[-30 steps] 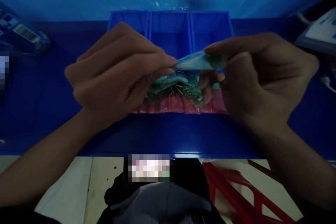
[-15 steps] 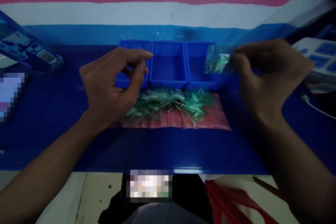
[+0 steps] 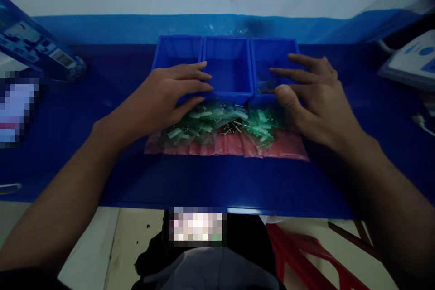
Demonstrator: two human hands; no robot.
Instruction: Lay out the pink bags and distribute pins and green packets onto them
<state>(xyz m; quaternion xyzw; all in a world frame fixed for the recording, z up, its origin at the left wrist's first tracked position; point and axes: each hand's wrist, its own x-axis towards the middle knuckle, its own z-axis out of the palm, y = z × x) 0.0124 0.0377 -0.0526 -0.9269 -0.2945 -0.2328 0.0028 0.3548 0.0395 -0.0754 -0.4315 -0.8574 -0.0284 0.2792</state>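
Fingers of your left hand (image 3: 166, 93) arc half-open over the middle bin (image 3: 227, 84); your right hand (image 3: 317, 104) spreads wide to its right, neither visibly gripping anything. Green bags (image 3: 234, 113) lie just before that bin, probably for easy reach.

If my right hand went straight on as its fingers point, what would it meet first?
Likely the left wall of the right bin; if the right hand is above it, which depth leaves unclear, then the left hand across the middle bin.
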